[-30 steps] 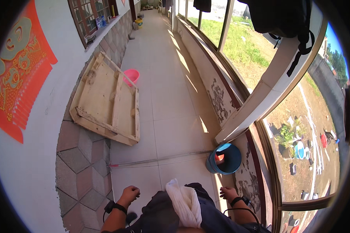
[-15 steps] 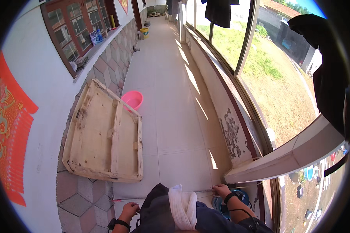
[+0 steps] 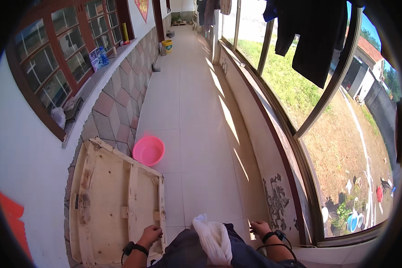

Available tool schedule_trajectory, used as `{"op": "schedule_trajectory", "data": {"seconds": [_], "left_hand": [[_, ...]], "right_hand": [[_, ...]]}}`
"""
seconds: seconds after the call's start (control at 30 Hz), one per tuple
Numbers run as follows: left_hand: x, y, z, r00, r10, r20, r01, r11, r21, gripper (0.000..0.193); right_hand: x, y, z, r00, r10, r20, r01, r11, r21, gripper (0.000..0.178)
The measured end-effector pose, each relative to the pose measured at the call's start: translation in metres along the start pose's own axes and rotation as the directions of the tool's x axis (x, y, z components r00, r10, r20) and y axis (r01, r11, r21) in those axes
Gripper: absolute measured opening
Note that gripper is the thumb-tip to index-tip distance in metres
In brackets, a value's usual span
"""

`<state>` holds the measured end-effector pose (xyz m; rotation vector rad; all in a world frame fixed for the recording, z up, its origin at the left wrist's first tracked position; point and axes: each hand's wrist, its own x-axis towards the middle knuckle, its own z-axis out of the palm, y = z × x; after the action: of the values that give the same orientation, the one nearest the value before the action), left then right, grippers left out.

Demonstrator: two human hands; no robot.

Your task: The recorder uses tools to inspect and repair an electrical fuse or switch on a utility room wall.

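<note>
My left hand [image 3: 151, 234] hangs at my side with its fingers curled in and nothing seen in them. It is nearest to a pale wooden framed panel [image 3: 107, 196], which leans against the wall on the left; whether they touch is not clear. On the right my right hand [image 3: 260, 229] hangs beside my dark clothing, its fingers loosely closed, with no object showing in it. Both wrists carry black bands with cords. A white knitted cloth [image 3: 212, 236] hangs down my front between the hands.
A pink basin [image 3: 148, 151] stands on the tiled floor [image 3: 201, 134] beyond the panel. Farther along the left wall is a yellow bucket [image 3: 167, 46]. A low wall with windows [image 3: 272, 107] runs along the right, and dark clothes [image 3: 315, 49] hang there overhead.
I have moved forward along the corridor, so the panel and basin appear nearer. The blue container by my right hand has left the view. Both hands stay low and seem to hold nothing.
</note>
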<state>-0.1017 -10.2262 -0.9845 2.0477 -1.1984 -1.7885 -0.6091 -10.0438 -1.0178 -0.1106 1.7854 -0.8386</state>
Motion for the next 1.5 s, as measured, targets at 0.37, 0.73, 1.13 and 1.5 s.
{"op": "schedule_trajectory", "data": {"seconds": [0.37,0.73,1.13,1.5], "left_hand": [[0.212,0.234,-0.023,0.995,0.065,-0.072,-0.069,0.996,-0.057,0.015],[0.365,0.414,-0.044,0.991,-0.113,-0.073,0.122,0.983,0.136,0.032],[0.668,0.725,-0.112,0.999,-0.034,0.033,0.036,0.998,-0.060,0.021],[0.893,1.006,-0.151,0.995,0.087,-0.055,-0.087,0.996,-0.004,0.019]], "right_hand": [[0.221,-0.251,0.085,0.992,0.056,0.116,-0.045,0.994,-0.095,0.024],[0.418,-0.608,0.186,0.983,-0.068,0.173,0.095,0.983,-0.155,0.027],[0.589,-0.842,0.257,0.999,-0.014,0.036,0.016,0.998,-0.053,0.029],[0.773,-1.065,0.340,0.996,0.030,0.079,-0.025,0.997,-0.071,0.026]]}}
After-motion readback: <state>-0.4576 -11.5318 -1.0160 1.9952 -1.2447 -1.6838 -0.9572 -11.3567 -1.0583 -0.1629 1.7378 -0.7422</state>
